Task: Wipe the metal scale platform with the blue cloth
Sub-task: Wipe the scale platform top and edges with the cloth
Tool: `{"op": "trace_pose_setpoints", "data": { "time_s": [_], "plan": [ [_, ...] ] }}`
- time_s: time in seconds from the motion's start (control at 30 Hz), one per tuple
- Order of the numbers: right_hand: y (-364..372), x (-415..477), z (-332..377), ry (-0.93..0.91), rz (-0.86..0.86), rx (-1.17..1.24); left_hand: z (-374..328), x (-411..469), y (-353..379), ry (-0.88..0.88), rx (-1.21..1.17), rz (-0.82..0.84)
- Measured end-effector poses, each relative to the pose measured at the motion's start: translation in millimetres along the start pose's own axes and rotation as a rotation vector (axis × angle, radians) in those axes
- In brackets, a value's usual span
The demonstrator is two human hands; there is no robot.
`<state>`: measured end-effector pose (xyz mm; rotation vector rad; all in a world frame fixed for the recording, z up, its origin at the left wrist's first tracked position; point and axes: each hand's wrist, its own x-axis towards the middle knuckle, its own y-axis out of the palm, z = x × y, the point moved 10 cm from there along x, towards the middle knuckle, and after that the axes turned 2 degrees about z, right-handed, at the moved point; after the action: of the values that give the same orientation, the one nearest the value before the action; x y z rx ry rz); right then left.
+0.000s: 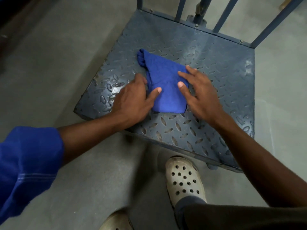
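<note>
The blue cloth (pixel 163 82) lies folded into a rough triangle on the grey checker-plate scale platform (pixel 207 63), near its middle. My left hand (pixel 132 100) rests on the plate at the cloth's left edge, thumb pressing on the fabric and fingers curled at its side. My right hand (pixel 199 92) lies on the cloth's right edge with fingers spread, thumb and fingertips pressing the fabric flat. Neither hand lifts the cloth.
Blue upright bars (pixel 221 15) and a central post (pixel 199 12) rise from the platform's far edge. Grey concrete floor (pixel 66 55) surrounds the scale. My two pale perforated clogs (pixel 184 178) stand just in front of the platform's near edge.
</note>
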<state>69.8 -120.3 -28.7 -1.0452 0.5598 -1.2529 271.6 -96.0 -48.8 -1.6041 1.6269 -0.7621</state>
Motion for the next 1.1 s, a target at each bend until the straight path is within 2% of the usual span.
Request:
{"op": "trace_pose_setpoints", "data": {
  "time_s": [0.1, 0.23, 0.4, 0.47, 0.6, 0.67, 0.73, 0.87, 0.93, 1.03, 1.1],
  "plan": [
    [-5.4, 16.3, -2.7, -0.069, 0.063, -0.029, 2.2, 2.2, 13.2, -0.068, 0.065, 0.095],
    [-6.8, 49.9, -2.7, -0.079, 0.148, -0.066, -0.7, 2.3, 19.4, -0.106, 0.025, 0.239],
    [24.3, 49.5, 6.2, -0.170, 0.446, -0.209, -4.8, -2.1, 0.8, -0.036, 0.031, 0.098],
    [29.6, 45.7, 8.8, -0.177, 0.463, -0.201, -10.2, -7.2, -4.1, 0.064, 0.078, 0.020],
    [30.3, 44.6, 9.1, -0.194, 0.441, -0.175, -29.8, -29.7, -0.9, 0.379, 0.214, -0.082],
    [29.2, 43.8, 10.5, -0.215, 0.443, -0.174, -37.0, -42.5, 15.1, 0.557, 0.349, -0.053],
    [27.5, 44.8, 13.6, -0.242, 0.429, -0.204, -36.2, -49.7, 32.7, 0.623, 0.417, 0.031],
    [21.7, 51.7, 25.6, -0.361, 0.342, -0.306, -35.1, -48.0, 45.8, 0.629, 0.502, 0.072],
    [26.2, 51.2, 32.0, -0.417, 0.416, -0.303, -39.4, -44.9, 46.2, 0.615, 0.547, 0.105],
    [40.7, 46.0, 36.3, -0.427, 0.530, -0.281, -37.7, -46.1, 52.1, 0.523, 0.652, 0.280],
    [50.0, 41.5, 35.8, -0.440, 0.550, -0.283, -38.5, -49.3, 54.0, 0.531, 0.702, 0.300]
  ]
}}
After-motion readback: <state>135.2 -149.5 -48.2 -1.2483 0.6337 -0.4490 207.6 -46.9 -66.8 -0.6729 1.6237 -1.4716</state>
